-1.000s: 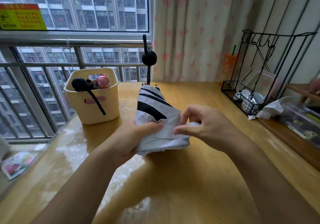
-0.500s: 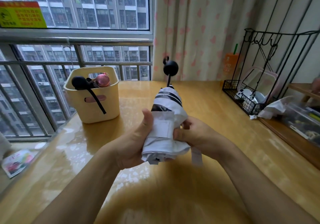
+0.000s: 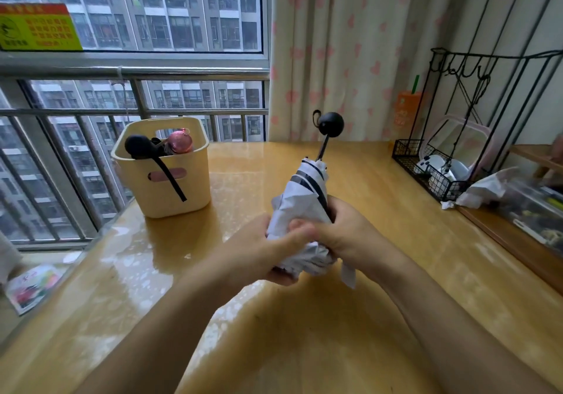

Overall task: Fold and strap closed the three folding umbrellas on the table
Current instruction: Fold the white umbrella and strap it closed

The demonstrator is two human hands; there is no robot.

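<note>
A glossy wooden counter (image 3: 411,287) fills the lower half of the frame, running back to a window (image 3: 137,12) at the upper left and a pale curtain (image 3: 350,43) with pink hearts at the upper middle. A black wire rack (image 3: 438,180) stands at the right edge of the counter. A cream basket (image 3: 170,186) sits at the left middle, close to the window. It holds two folded umbrellas, of which only a black handle (image 3: 137,147) and a pink handle (image 3: 180,142) show above the rim. In the middle of the frame a white umbrella (image 3: 304,192) with black stripes is held tilted, its round black knob (image 3: 331,124) pointing up and away. The left hand (image 3: 259,252) grips the crumpled lower end from the left, its thumb lying across the cloth. The right hand (image 3: 347,232) closes on it from the right, its fingers (image 3: 333,209) curled round the bundle. A white strap (image 3: 348,275) hangs loose below the right hand.
</note>
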